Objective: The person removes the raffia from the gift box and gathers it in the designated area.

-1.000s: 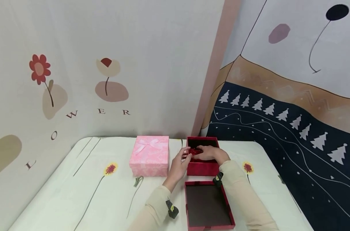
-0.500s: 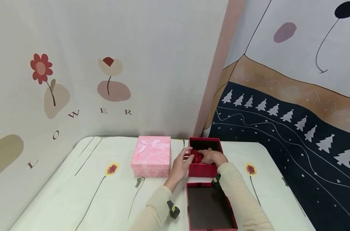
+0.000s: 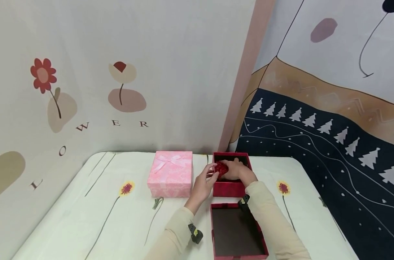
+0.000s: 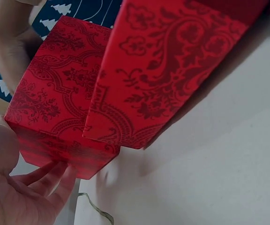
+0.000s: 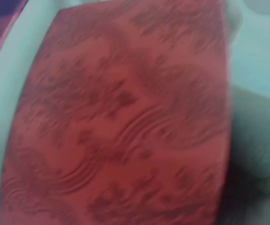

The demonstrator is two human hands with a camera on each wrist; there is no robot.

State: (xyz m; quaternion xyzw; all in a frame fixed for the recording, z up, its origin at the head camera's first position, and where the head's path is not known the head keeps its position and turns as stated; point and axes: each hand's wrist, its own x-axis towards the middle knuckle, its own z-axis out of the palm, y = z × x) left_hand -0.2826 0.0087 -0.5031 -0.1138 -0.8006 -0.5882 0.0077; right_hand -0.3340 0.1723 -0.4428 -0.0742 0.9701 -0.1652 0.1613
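A red patterned box (image 3: 229,189) stands without its lid at the back right of the table. A bundle of red shredded filler (image 3: 221,168) shows at the left inside it. My right hand (image 3: 235,171) reaches into the box and holds the filler, its fingertips partly hidden. My left hand (image 3: 204,183) grips the box's left wall. In the left wrist view, the left hand's fingers (image 4: 64,176) lie against the outside of that wall, the thumb near the rim. The right wrist view is filled mostly by the box's red patterned front (image 5: 121,117).
The red lid (image 3: 237,231) lies inside up in front of the box, dark inside, below the right forearm. A pink gift box (image 3: 170,175) with a bow sits closed to the left. The flower-print cloth (image 3: 112,216) covers the table; fabric backdrops stand behind.
The red filler first came more into view beside the right hand, then rose slightly inside the box. The left hand has stayed at the left wall. The head view shifted a little.
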